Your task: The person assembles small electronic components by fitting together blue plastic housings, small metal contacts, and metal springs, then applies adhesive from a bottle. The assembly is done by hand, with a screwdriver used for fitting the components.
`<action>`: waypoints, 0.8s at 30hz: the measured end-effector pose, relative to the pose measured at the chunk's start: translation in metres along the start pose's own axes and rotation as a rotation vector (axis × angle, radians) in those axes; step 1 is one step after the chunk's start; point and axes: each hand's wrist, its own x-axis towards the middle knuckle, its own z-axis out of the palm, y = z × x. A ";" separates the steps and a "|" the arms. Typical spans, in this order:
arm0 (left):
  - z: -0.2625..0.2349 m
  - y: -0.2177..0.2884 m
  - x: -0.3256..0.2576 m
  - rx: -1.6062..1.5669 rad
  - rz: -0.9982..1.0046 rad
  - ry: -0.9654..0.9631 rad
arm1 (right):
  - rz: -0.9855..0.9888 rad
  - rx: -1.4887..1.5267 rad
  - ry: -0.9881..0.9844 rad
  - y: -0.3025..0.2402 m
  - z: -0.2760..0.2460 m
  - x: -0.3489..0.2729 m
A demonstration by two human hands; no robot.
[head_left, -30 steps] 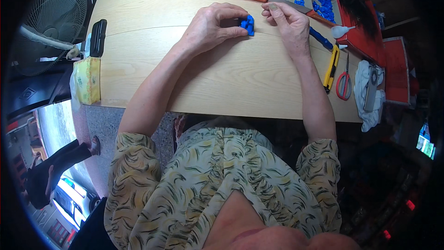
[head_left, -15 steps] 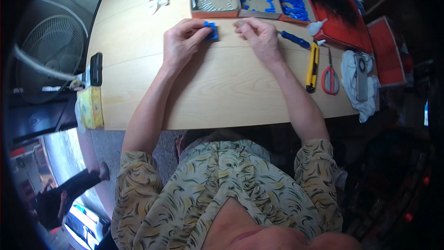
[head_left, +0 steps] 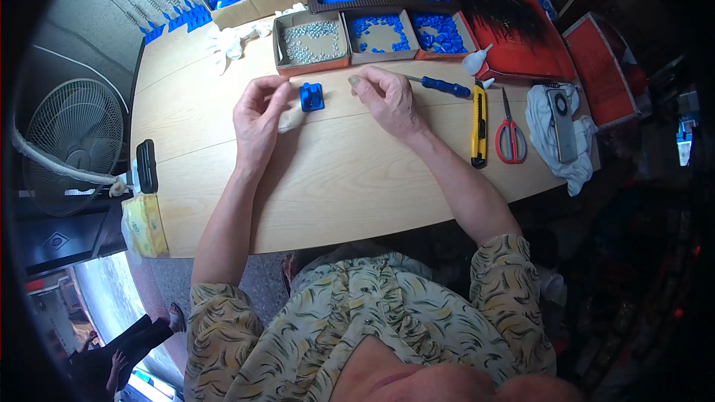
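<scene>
A small blue plastic part point(head_left: 311, 97) stands on the wooden table, just right of my left hand point(head_left: 257, 115). A narrow gap separates it from the fingertips. The left thumb and forefinger curl together; anything between them is too small to make out. Beside that thumb is a pale rounded shape point(head_left: 291, 120) that I cannot identify. On the other side of the blue part, my right hand point(head_left: 387, 103) has its fingers bent and closed at the tips, with any small thing in them hidden. A blue-handled screwdriver point(head_left: 445, 87) lies right of this hand.
Open boxes of metal nuts point(head_left: 311, 42) and small blue pieces point(head_left: 380, 33) line the back. A yellow cutter point(head_left: 478, 128), red-handled scissors point(head_left: 511, 141) and a phone point(head_left: 564, 126) on white cloth lie at right. A fan point(head_left: 74, 134) stands left.
My left fingers have let go of the blue part, which now stands apart from them. The view has shifted, showing more of the table's back. My right hand stays closed.
</scene>
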 end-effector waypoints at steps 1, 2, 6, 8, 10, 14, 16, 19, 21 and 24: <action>-0.004 -0.001 -0.001 -0.018 -0.016 0.040 | -0.057 -0.033 -0.011 -0.002 0.000 0.000; -0.007 -0.001 0.000 -0.035 -0.031 0.080 | -0.062 -0.034 -0.011 0.001 0.000 0.000; -0.010 0.004 0.002 -0.181 -0.132 0.087 | -0.121 -0.118 -0.016 0.007 0.002 -0.004; -0.007 0.005 0.001 -0.179 -0.168 0.140 | -0.085 -0.093 -0.029 0.006 0.003 -0.004; -0.010 0.003 0.001 -0.139 -0.183 0.101 | -0.055 -0.064 -0.058 0.004 0.002 -0.005; -0.014 0.003 -0.004 -0.072 -0.142 -0.005 | -0.073 -0.083 -0.048 0.003 0.004 -0.004; -0.004 0.006 -0.004 0.139 0.203 -0.025 | -0.067 -0.115 -0.091 0.006 0.006 -0.003; 0.029 0.052 0.017 0.425 0.383 -0.093 | -0.055 -0.228 -0.099 0.010 0.000 -0.005; 0.047 0.065 0.038 0.658 0.521 -0.215 | -0.019 -0.234 -0.111 -0.001 0.000 -0.005; 0.084 0.066 0.079 0.889 0.500 -0.397 | -0.079 -0.276 -0.109 -0.007 -0.001 -0.004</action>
